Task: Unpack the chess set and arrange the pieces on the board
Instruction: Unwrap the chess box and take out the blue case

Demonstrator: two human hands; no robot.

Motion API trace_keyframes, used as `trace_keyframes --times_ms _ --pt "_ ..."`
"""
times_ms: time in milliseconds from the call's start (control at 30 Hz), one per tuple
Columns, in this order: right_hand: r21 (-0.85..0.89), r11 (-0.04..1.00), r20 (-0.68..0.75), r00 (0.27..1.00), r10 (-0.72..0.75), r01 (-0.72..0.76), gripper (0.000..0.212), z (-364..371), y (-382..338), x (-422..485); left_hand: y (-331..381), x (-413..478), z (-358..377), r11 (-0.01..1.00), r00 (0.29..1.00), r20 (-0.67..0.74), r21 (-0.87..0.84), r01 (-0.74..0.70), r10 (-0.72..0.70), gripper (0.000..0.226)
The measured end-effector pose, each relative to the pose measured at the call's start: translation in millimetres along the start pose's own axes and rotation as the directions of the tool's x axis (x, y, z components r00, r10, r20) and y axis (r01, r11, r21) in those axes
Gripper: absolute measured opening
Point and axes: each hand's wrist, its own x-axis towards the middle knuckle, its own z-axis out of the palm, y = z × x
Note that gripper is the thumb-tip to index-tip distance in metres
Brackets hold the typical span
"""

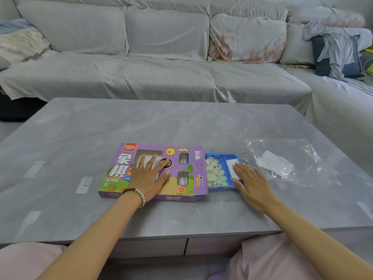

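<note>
A purple Xiangqi box (181, 190) lies flat on the grey table, its right end flap open. My left hand (150, 174) presses flat on the box top with fingers spread; a bead bracelet is on that wrist. A blue plastic tray (222, 157) sticks partway out of the box's right end. It holds several pale round chess pieces (215, 174) with red characters and a white folded sheet (231, 165). My right hand (253, 185) lies with straight fingers on the tray's right end, fingertips touching the white sheet.
A crumpled clear plastic wrapper (286, 160) with a white paper inside lies right of the tray. The grey table (141, 122) stretches far beyond the box. A covered grey sofa (161, 73) stands behind, with clothes piled at its right end.
</note>
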Motion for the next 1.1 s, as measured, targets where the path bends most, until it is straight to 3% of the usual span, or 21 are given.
trace_keyframes --times_ms 167,400,533,633,733,833,933,1000,1033,1100 --pt "0.028 0.997 0.007 0.997 -0.077 0.076 0.069 6.1 -61.2 16.5 -2.7 -0.9 -2.2 1.000 1.000 0.005 -0.009 -0.016 0.016 0.056" --pt "0.076 0.994 0.022 0.997 -0.075 0.073 0.108 23.6 -70.9 20.9 -15.3 -3.1 -4.5 1.000 1.000 0.027 -0.026 -0.001 0.002 0.051" --pt "0.073 0.997 0.046 0.998 -0.039 0.035 0.068 13.7 -64.7 18.0 -35.4 -7.1 -6.5 0.999 0.999 0.029 -0.027 0.044 -0.044 0.063" --pt "0.107 0.992 0.027 0.998 -0.064 0.061 0.068 9.2 -90.6 19.0 -50.0 -13.1 -12.1 0.995 0.998 -0.026 -0.082 0.059 -0.061 0.076" --pt "0.126 0.984 0.061 0.989 -0.136 0.127 0.074 14.7 -133.1 26.8 -68.5 -18.1 -21.2 0.979 0.973 -0.118 -0.080 0.189 -0.198 0.075" --pt "0.142 0.984 0.089 0.989 -0.116 0.103 0.074 26.6 -162.1 40.9 -93.0 -25.6 -26.4 0.907 0.907 -0.051 -0.081 0.414 -0.418 0.083" --pt "0.090 0.995 0.122 0.991 -0.056 0.045 0.080 34.5 -178.3 51.9 -114.2 -29.5 -25.9 0.811 0.837 0.019 -0.235 0.536 -0.547 0.091" --pt "0.101 0.995 0.143 0.989 -0.027 0.013 0.076 32.6 -186.1 56.7 -123.0 -28.6 -26.4 0.755 0.817 0.007 -0.377 0.537 -0.577 0.081" --pt "0.149 0.989 0.141 0.990 -0.028 0.007 0.072 28.6 -188.9 58.7 -126.7 -27.3 -27.8 0.734 0.817 -0.013 -0.449 0.510 -0.576 0.073" --pt "0.428 0.902 0.140 0.990 -0.011 -0.051 0.065 17.5 -189.3 65.0 -128.1 -24.4 -37.1 0.684 0.832 -0.060 -0.603 0.411 -0.552 0.058"
